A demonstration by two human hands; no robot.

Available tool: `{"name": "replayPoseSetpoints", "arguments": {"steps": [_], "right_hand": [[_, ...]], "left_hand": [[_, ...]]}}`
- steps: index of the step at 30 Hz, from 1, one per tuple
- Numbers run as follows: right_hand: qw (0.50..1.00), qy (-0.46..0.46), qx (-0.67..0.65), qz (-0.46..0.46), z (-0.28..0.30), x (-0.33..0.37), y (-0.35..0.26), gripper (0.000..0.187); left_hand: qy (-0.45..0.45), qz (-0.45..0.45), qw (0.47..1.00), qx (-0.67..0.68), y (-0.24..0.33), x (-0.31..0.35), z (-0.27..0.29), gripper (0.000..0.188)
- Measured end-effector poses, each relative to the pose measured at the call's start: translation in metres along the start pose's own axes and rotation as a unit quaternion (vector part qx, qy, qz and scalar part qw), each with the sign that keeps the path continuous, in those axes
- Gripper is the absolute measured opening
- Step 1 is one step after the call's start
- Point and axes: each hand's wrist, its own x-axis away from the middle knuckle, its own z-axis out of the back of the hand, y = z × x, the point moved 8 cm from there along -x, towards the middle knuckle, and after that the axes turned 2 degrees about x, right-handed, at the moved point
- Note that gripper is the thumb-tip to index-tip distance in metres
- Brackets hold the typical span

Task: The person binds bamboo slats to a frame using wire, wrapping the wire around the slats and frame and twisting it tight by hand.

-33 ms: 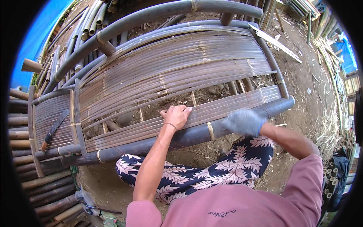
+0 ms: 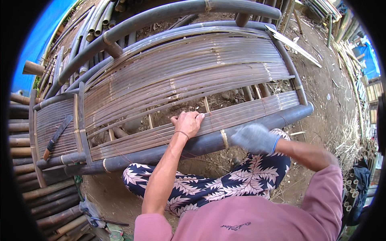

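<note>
A long bamboo bench frame [image 2: 201,145] lies before me, dark and glossy, with thin bamboo slats [image 2: 241,113] running along it. My left hand [image 2: 188,123] is bare and lies on the front band of slats, its fingers curled over the far edge beside the open gap. Just past the front rail, my right hand [image 2: 253,138] wears a grey glove and is closed like a fist. Blur hides what it holds, if anything. Thin reddish wire [image 2: 212,115] shows on the slats close to my left hand.
A wooden-handled knife [image 2: 58,136] lies on the small slatted panel at the left. Bamboo poles [image 2: 56,203] are stacked at the lower left, with more [image 2: 98,20] behind the bench. Split pale strips [image 2: 295,46] rest at the far right corner. A plastic bag [image 2: 90,212] sits low at left.
My gloved right hand has shifted slightly left and down and is less blurred. My left hand stays in place on the slats.
</note>
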Motion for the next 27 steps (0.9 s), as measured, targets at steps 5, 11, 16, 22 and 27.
{"name": "replayPoseSetpoints", "arguments": {"steps": [5,11,16,22,27], "right_hand": [[0.945,0.015,-0.267,-0.191,-0.022,-0.002,0.0,0.011],[0.985,0.14,-0.087,-0.059,-0.045,0.023,-0.012,0.007],[0.86,0.206,-0.305,-0.353,-0.028,0.101,0.071,0.013],[0.666,0.31,0.302,-0.607,0.025,0.267,0.133,0.041],[0.849,0.452,0.033,-0.272,0.019,0.063,-0.019,0.066]], "left_hand": [[0.038,-0.024,0.999,0.004,-0.004,0.004,0.001,0.035],[-0.017,-0.011,0.999,0.045,0.012,0.003,0.018,0.03],[-0.043,-0.258,0.963,0.065,-0.031,0.034,0.072,0.039],[-0.035,-0.337,0.915,-0.217,-0.04,0.093,0.08,0.026],[-0.028,-0.348,0.936,-0.034,-0.014,0.103,0.084,0.007]]}}
